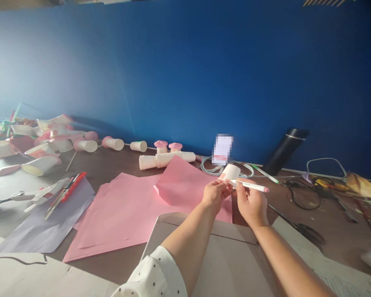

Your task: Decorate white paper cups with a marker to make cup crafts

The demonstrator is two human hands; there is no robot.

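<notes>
A white paper cup (pixel 232 171) with a small pink patch on its side is tilted in front of me. My left hand (pixel 215 195) is closed around its near end. In my right hand (pixel 251 203) is a white marker (pixel 254 186) with a pink end, pinched between thumb and fingers. The marker's other end reaches the cup near my left fingertips, and its tip is hidden there. Under and left of my hands lie sheets of pink paper (pixel 120 210), one of them with a raised, folded edge.
A stack of paper cups (pixel 168 159) lies behind the pink paper. Scissors (pixel 34 193) and a red utility knife (pixel 68 190) rest on grey paper (pixel 46 231) at left. Many cup pieces pile up far left. A black bottle (pixel 284 150), cables and a green-tipped marker (pixel 266 174) are at right.
</notes>
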